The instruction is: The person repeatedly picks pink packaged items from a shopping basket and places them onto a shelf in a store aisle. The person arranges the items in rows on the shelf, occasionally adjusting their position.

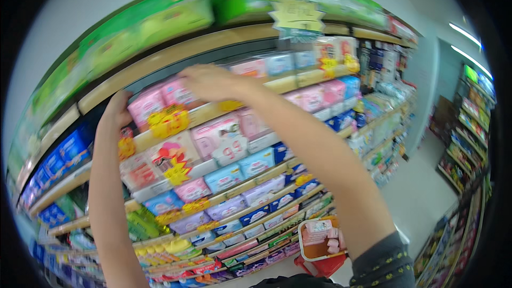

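Note:
On an upper shelf, a short row of pink soft packs [162, 98], probably sanitary pads, sits between my two hands. My left hand [120, 108] is against the left end of the row, its fingertips partly hidden. At the right end, my right hand [208, 82] reaches over the top of a pack, fingers bent around its edge. Both hands hold the row from its ends. A yellow burst-shaped price tag [169, 121] hangs on the shelf edge just below the packs.
Large green packages [148, 28] line the top shelf above my hands. Lower shelves carry more packs, among them light blue ones [224, 177]. A red basket [320, 266] with pink packs inside stands on the floor [412, 184] at lower right. Another stocked shelf [466, 144] stands across the aisle.

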Demonstrator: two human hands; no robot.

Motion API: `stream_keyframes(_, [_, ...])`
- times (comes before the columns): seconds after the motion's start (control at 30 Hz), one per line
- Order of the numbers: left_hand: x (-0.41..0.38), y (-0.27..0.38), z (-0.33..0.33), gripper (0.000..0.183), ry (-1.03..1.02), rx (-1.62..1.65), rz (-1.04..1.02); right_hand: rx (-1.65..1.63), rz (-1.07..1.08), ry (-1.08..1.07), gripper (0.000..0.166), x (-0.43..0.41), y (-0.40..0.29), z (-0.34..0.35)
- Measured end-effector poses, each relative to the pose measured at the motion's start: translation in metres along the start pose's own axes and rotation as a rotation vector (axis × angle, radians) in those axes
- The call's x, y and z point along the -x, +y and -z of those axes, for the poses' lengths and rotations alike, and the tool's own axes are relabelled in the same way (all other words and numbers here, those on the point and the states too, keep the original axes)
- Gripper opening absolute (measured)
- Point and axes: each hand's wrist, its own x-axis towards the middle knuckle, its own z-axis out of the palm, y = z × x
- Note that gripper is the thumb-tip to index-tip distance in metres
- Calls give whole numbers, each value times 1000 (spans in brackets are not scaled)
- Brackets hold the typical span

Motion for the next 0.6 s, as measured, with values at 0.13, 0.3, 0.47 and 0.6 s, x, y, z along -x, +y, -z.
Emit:
stream_keyframes(0.13, [10, 5, 18, 27, -92, -70, -146, -108, 6, 82, 46, 4, 13, -3])
stream_keyframes(0.3, [69, 25, 9, 43, 65, -547, -140, -194, -89, 88, 45, 10, 5, 12])
stream_keyframes(0.47, [123, 36, 20, 42, 148, -1168, -321, -294, -74, 38, 43, -6, -36, 8])
stream_keyframes(0.6, [131, 25, 39, 35, 60, -1411, -308, -254, 40, 24, 43, -25, -57, -5])
